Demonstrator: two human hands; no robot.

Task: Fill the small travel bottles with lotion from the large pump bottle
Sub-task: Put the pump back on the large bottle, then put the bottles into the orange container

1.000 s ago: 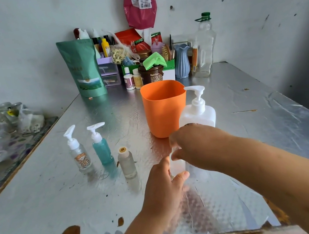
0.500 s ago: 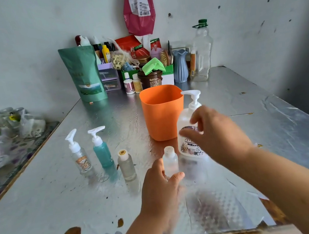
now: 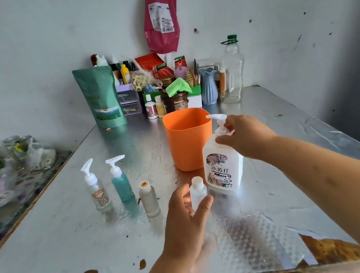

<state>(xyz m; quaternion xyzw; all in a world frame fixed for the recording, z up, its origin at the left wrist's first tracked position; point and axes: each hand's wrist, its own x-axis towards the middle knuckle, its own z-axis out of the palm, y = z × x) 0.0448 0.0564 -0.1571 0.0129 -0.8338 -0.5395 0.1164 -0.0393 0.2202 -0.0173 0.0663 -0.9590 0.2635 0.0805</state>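
Grips (image 3: pixel 186 218) (image 3: pixel 247 136): travel bottle (image 3: pixel 197 191), pump bottle (image 3: pixel 223 169), three spare (image 3: pixel 97 192) (image 3: pixel 122 183) (image 3: pixel 148 198)

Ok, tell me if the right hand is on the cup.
No, the right hand grips the pump bottle by its neck, beside the cup.

Pale, speckled walls (image 3: pixel 24 54) meet in a corner behind the foil-covered surface (image 3: pixel 52 258). Foil peels along its near edge, baring wood (image 3: pixel 334 251).

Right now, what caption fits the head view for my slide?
Left hand holds a small bottle beside the large pump bottle, which the right hand grips.
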